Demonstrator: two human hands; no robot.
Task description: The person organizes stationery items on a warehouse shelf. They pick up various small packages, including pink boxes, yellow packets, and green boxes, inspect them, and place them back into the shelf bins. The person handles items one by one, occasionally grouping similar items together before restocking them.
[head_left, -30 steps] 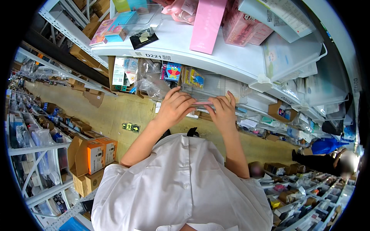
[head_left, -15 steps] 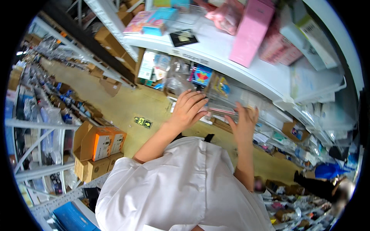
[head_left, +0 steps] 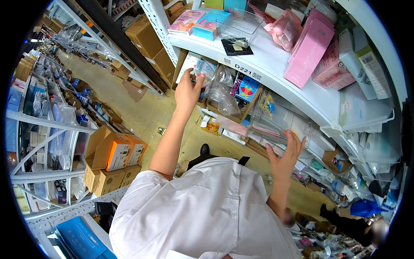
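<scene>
My left hand (head_left: 189, 89) reaches over the lower shelf, beside white and blue packages (head_left: 205, 67) in a cardboard box at its left end. Its fingers are apart with nothing seen between them; whether the fingertips touch a package I cannot tell. Right of it, clear plastic bags (head_left: 222, 88) fill an open carton, along with a blue packet with a red and yellow picture (head_left: 247, 89). My right hand (head_left: 286, 151) hovers near the front of a clear plastic bin (head_left: 276, 116), fingers spread and holding nothing.
On the upper white shelf (head_left: 267, 58) stand a tall pink box (head_left: 309, 47), a pink wrapped item (head_left: 284, 30), a light blue box (head_left: 211, 25) and a black card (head_left: 236, 47). Left across the aisle, orange-sided boxes (head_left: 125, 152) sit in a carton. Another person's dark sleeve (head_left: 345, 220) shows at lower right.
My left hand has moved left and farther away, from the middle of the lower shelf to its left end. My right hand has shifted slightly right and nearer. The view has swung.
</scene>
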